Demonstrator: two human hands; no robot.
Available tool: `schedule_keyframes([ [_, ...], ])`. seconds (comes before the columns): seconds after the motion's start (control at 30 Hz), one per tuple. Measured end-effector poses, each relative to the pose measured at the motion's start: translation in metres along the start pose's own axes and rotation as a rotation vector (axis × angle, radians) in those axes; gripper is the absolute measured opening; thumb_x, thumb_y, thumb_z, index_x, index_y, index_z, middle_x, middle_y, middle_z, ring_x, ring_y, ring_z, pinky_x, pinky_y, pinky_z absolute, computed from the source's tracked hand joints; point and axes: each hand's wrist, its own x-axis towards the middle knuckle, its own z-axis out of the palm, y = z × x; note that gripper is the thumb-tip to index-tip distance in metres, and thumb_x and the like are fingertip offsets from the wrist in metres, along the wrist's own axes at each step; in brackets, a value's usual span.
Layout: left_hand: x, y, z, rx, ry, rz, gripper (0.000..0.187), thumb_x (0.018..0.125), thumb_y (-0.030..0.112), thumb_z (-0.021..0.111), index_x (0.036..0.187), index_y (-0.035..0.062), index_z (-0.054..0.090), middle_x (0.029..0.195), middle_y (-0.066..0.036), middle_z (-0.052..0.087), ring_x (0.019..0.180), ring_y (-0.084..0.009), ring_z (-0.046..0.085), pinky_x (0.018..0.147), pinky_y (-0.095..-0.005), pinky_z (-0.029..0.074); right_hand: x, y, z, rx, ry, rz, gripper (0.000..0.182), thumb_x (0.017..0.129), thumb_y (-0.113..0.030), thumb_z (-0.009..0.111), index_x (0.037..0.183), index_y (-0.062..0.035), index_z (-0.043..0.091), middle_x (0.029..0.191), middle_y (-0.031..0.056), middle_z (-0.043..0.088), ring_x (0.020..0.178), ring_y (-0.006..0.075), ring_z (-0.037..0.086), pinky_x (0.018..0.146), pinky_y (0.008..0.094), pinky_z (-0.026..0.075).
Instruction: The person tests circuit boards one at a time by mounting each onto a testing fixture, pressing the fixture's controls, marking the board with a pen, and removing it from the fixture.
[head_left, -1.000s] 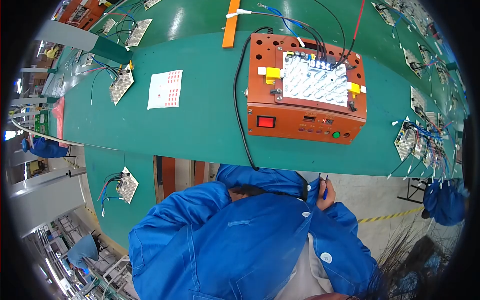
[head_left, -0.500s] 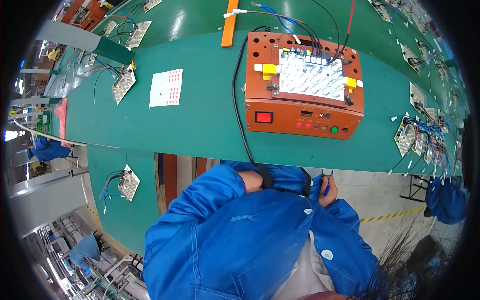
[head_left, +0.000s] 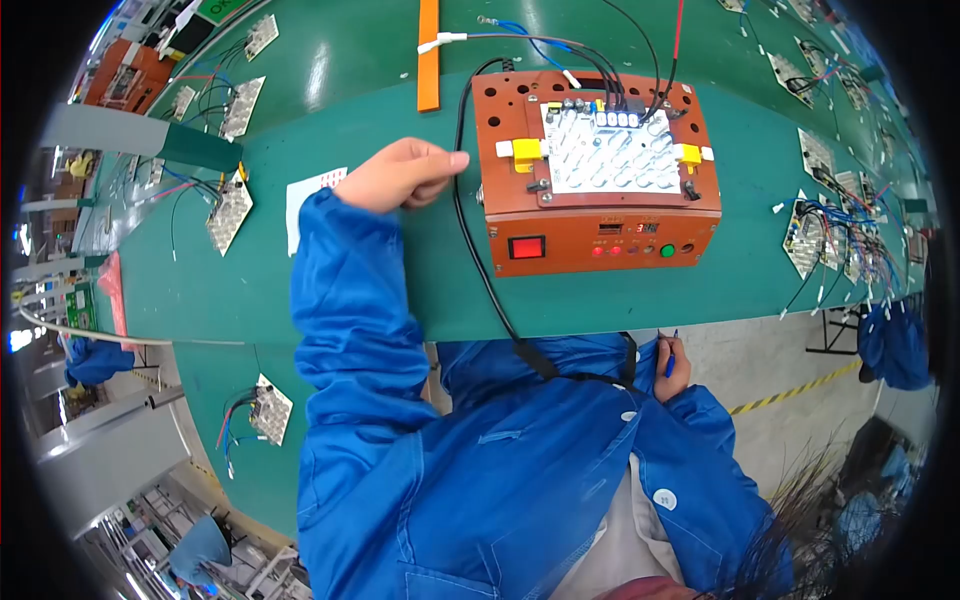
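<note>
My left hand (head_left: 408,175) is raised over the green bench, its fingers curled and one digit pointing right, close to the black cable (head_left: 461,200). I see nothing in its grasp. Beyond it stands an orange-brown test box (head_left: 580,235) with a lit red switch, carrying a white circuit board (head_left: 612,155) between yellow clamps. Partly hidden by my left wrist and sleeve is a white sheet with red marks (head_left: 300,205). My right hand (head_left: 676,368) stays low by the bench's front edge, closed round a blue pen (head_left: 669,366).
Wired circuit boards lie at the left (head_left: 229,212), at the lower left (head_left: 271,408) and in a cluster at the right (head_left: 808,240). An orange strip (head_left: 428,60) lies behind. A grey post (head_left: 130,130) rises at the left. Other people in blue sit farther off.
My left hand has come up from my lap and reached forward over the bench, covering part of the sheet. My right hand still holds the pen. The view has shifted slightly.
</note>
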Motion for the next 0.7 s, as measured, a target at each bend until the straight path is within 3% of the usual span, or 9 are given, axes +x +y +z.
schedule_keyframes([
  [0.07,0.024,-0.008,-0.012,-0.147,0.079,-0.021,0.048,0.103,0.033,0.06,0.064,0.013,0.041,0.056,0.007,0.031,0.049,-0.0072,0.025,0.047,-0.0274,0.018,0.0,0.001,-0.002,-0.031,-0.045,0.001,0.022,0.107,-0.018,0.05,0.114,-0.001,0.063,0.097,0.0187,0.07,0.089,0.025,0.067,0.084,0.0344,0.052],
  [0.1,0.03,-0.013,-0.015,-0.144,0.062,-0.019,0.048,0.103,0.033,0.06,0.064,0.013,0.041,0.056,0.007,0.031,0.049,-0.0072,0.025,0.047,-0.0274,0.018,-0.001,0.002,-0.002,-0.035,-0.03,0.01,0.022,0.107,-0.018,0.05,0.114,-0.001,0.063,0.097,0.0187,0.07,0.089,0.025,0.067,0.084,0.0344,0.052],
  [0.33,0.029,-0.035,-0.035,-0.381,-0.366,0.239,0.048,0.101,0.025,0.061,0.065,0.0131,0.033,0.059,0.007,0.028,0.052,-0.007,0.024,0.048,-0.0278,0.018,-0.001,0.003,-0.001,-0.021,-0.047,0.118,0.016,0.105,-0.016,0.053,0.107,-0.0025,0.061,0.09,0.0162,0.067,0.083,0.0247,0.065,0.079,0.0356,0.051],
  [0.57,0.029,-0.032,-0.035,-0.28,-0.358,0.188,0.047,0.102,0.023,0.06,0.065,0.0118,0.033,0.059,0.007,0.028,0.054,-0.0059,0.023,0.049,-0.0277,0.019,0.003,-0.003,0.005,-0.04,-0.037,0.085,0.013,0.104,-0.015,0.056,0.107,-0.0031,0.06,0.083,0.0134,0.062,0.077,0.0196,0.059,0.074,0.0341,0.049],
  [0.7,0.028,-0.029,-0.032,-0.278,-0.333,0.19,0.047,0.102,0.022,0.06,0.064,0.012,0.034,0.059,0.007,0.028,0.054,-0.0058,0.024,0.049,-0.0279,0.019,0.003,-0.004,-0.003,-0.006,-0.077,0.087,0.017,0.103,-0.015,0.056,0.112,-0.002,0.061,0.091,0.0141,0.068,0.086,0.0222,0.065,0.082,0.0347,0.051],
])
